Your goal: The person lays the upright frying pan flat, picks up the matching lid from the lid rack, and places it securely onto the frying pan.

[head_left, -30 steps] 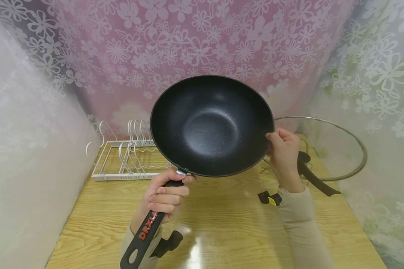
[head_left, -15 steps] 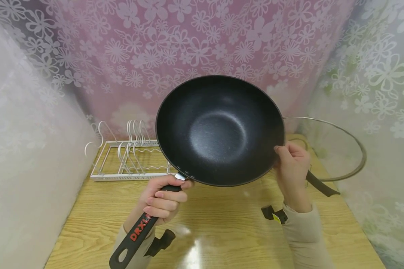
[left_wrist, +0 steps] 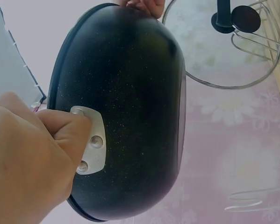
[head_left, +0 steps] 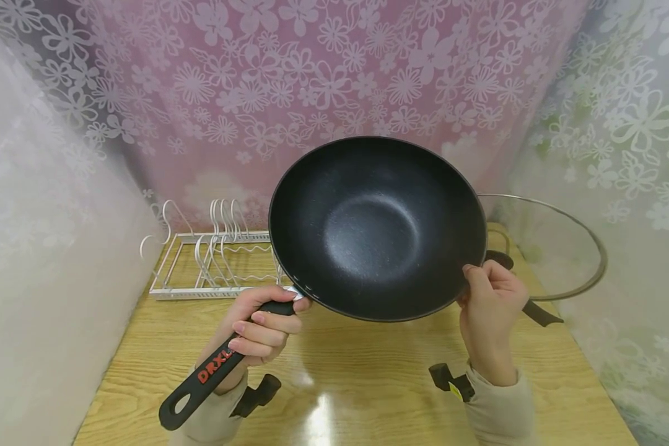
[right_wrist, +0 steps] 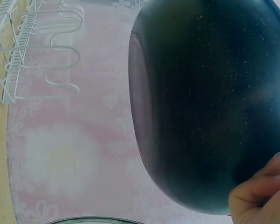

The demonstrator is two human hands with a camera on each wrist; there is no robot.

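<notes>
A black wok [head_left: 373, 229] is held up above the table, its inside tilted toward the head camera. My left hand [head_left: 262, 328] grips its black handle [head_left: 201, 378], which bears red letters, close to the metal joint. At the wok's right rim my right hand [head_left: 493, 310] pinches the edge between thumb and fingers. The left wrist view shows the speckled dark outside of the wok [left_wrist: 130, 102] and a riveted metal bracket [left_wrist: 94, 142] beside the left hand. Fingers of the right hand [right_wrist: 263, 191] lie against the outer wall in the right wrist view.
A white wire rack [head_left: 217, 260] stands at the back left of the wooden table [head_left: 357, 384]. Behind the right hand, a large glass lid [head_left: 557, 248] leans upright at the back right, with a black handle [head_left: 542, 313] near it. Floral curtains [head_left: 334, 68] enclose the table.
Both hands have carried the wok rightward and slightly down. The handle's end has swung left and up. Both grips stay the same.
</notes>
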